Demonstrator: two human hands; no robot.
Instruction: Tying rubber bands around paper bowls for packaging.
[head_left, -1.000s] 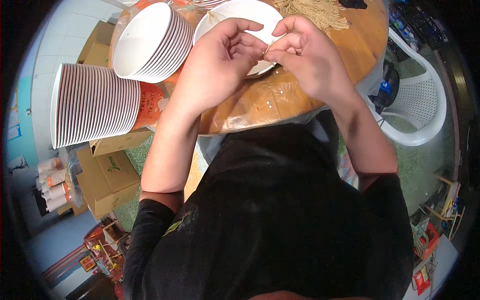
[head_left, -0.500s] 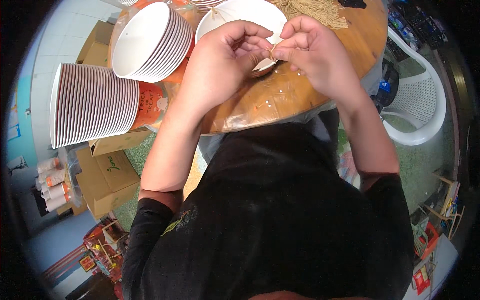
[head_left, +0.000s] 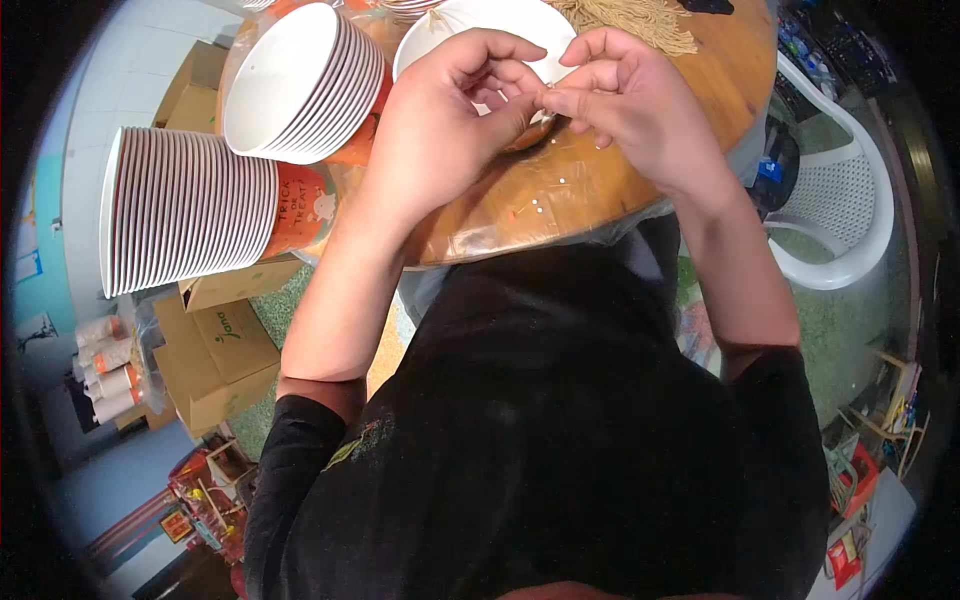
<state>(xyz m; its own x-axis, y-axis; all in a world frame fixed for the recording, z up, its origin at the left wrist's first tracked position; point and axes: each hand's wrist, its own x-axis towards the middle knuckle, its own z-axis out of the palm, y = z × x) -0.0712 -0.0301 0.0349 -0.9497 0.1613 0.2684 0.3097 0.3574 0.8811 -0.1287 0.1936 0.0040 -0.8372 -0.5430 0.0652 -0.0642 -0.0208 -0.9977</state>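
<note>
My left hand (head_left: pixel 450 115) and my right hand (head_left: pixel 635 110) meet over the near rim of a white-lined paper bucket (head_left: pixel 425 42). Thumbs and forefingers are pinched together, almost tip to tip, on a piece of tan cord (head_left: pixel 547 88). Most of that cord is covered by the fingers. The other fingers of both hands curl loosely above the pinch. A thin tan strand rests against the bucket's inner wall at the left. Just beyond my right hand, a bundle of tan cords (head_left: pixel 640 25) lies on the round wooden table (head_left: pixel 590 190).
Two stacks of white-rimmed orange paper buckets, one (head_left: pixel 190 205) at the table's left edge and another (head_left: pixel 300 85) behind it, lean left of my forearm. Small white bits (head_left: pixel 540 209) dot the tabletop. A white plastic chair (head_left: pixel 830 200) stands right, cardboard boxes (head_left: pixel 220 350) left.
My fingertips have drawn closer together and moved up slightly. The small cord loop that showed between them is now mostly hidden. The bucket's near rim shows less behind my hands.
</note>
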